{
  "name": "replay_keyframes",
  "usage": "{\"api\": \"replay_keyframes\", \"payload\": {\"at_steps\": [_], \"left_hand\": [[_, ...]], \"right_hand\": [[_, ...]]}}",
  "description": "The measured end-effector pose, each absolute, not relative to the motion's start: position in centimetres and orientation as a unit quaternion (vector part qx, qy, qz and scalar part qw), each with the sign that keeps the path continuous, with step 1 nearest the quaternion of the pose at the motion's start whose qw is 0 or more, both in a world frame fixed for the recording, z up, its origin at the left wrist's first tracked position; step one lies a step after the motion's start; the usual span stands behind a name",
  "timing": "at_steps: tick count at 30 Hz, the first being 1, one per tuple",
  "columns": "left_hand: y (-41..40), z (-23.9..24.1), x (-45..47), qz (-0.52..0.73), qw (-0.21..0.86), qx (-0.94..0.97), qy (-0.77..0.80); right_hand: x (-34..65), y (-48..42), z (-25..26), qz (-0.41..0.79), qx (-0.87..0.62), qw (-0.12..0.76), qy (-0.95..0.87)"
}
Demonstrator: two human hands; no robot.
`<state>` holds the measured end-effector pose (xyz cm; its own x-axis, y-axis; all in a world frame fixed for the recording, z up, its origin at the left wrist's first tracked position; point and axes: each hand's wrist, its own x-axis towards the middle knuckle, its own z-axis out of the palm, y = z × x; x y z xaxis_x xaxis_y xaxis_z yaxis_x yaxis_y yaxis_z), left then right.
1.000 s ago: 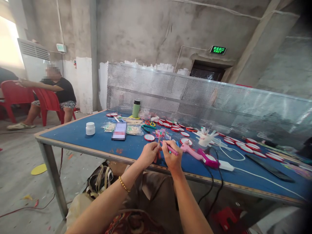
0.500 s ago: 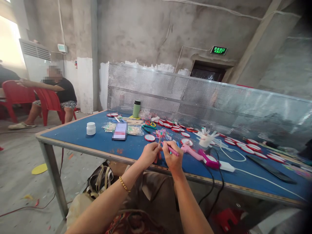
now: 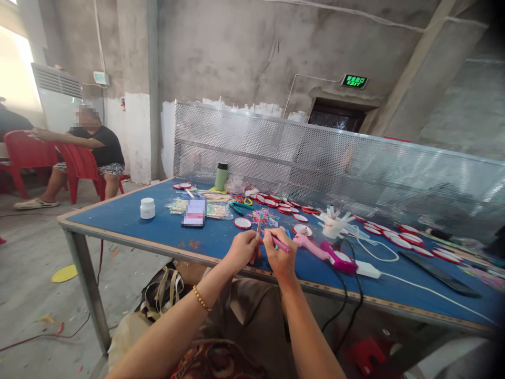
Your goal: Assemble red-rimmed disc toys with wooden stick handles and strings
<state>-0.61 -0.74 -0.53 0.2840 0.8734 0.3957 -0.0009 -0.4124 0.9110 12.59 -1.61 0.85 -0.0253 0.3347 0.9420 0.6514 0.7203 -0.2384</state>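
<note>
**R hand [image 3: 281, 258] w/ pink pen [image 3: 282, 245], slanted toward pale strip [image 3: 259, 226] in L hand [image 3: 242, 249]**

Nearest: forearms [image 3: 315, 321] run up fm lower edge & converge at the bench's near side; bead bracelet [image 3: 201, 299] on L wrist.

Key rel.: strip sticks up out of L grip, just L of the pen. Strip's long axis approx. upright, top leaning slightly R, greenish nr the tip. Pen's axis runs fm lower R to upper L, so its far end pts into the gap btwn hands. Contact w/ strip: can't tell. R hand is nearer the pen, L hand nearer the strip; hands sit side by side, v. close.

Pose: L grip narrow, thumb & fingers pinching the strip low down. R grip also narrow, holding pen in a writing-type hold, back of hand turned up.

Further out on bench [image 3: 165, 237]: pink-magenta tool [image 3: 341, 259] R of R hand; red-rimmed disc [image 3: 242, 223] just past L hand; phone [image 3: 193, 213] & white jar [image 3: 147, 209] off L; colored bits [image 3: 265, 215] beyond the strip; white cup [image 3: 332, 228] w/ pale sticks, R. Then green bottle [image 3: 221, 178], & perforated screen [image 3: 244, 142] along the back.
</note>
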Motion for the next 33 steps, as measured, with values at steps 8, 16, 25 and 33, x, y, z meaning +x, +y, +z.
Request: {"api": "replay_keyframes", "payload": {"at_steps": [8,16,25,33], "left_hand": [[-0.62,-0.67,-0.56,0.505,0.43,0.677,0.319],[-0.68,-0.61,-0.56,0.507,0.436,0.672,0.319],[-0.79,-0.53,-0.63,0.507,0.428,0.676,0.32],[-0.65,-0.66,-0.6,0.507,0.434,0.674,0.316]], "right_hand": [[12.55,-1.85,0.93,-0.132,-0.353,0.6,-0.705],[12.58,-1.74,0.78,-0.13,-0.353,0.608,-0.7],[12.58,-1.69,0.69,-0.128,-0.348,0.604,-0.706],[12.53,-1.7,0.82,-0.126,-0.348,0.609,-0.701]]}}
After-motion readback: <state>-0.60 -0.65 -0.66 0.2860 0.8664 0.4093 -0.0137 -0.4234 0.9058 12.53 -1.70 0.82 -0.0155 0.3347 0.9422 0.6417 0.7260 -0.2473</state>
